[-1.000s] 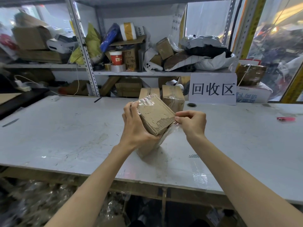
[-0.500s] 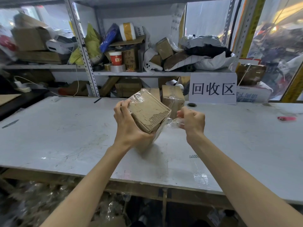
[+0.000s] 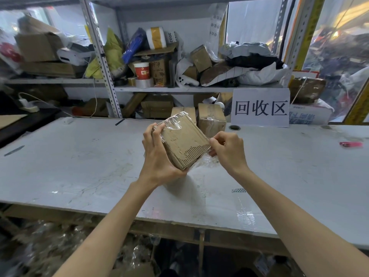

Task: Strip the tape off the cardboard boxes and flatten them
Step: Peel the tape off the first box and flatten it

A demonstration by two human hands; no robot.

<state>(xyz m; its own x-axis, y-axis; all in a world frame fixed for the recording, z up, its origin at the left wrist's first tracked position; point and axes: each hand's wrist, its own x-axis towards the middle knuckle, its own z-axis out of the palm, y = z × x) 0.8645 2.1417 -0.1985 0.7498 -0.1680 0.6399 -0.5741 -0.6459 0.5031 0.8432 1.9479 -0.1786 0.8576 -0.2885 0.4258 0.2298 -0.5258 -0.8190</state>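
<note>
Left hand point(image 3: 157, 156) grips box point(image 3: 183, 140) (off the table point(image 3: 79, 166)); right hand point(image 3: 229, 150) pinches edge tape point(image 3: 203, 162).

You've got the box point(image 3: 183, 140) above the table point(image 3: 79, 166), left hand point(image 3: 157, 156) on its left side, right hand point(image 3: 228, 149) pinching tape point(image 3: 202, 162) at its right corner, another box point(image 3: 211, 120) behind it, sign point(image 3: 260, 107) right of that.

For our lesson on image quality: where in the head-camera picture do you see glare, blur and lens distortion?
Head view: glare glints on the clear tape round the cardboard box and on a tape strip stuck to the table; the shelf upright leans from wide-angle distortion; the far-left shelf boxes and the right window are blurred.
</note>
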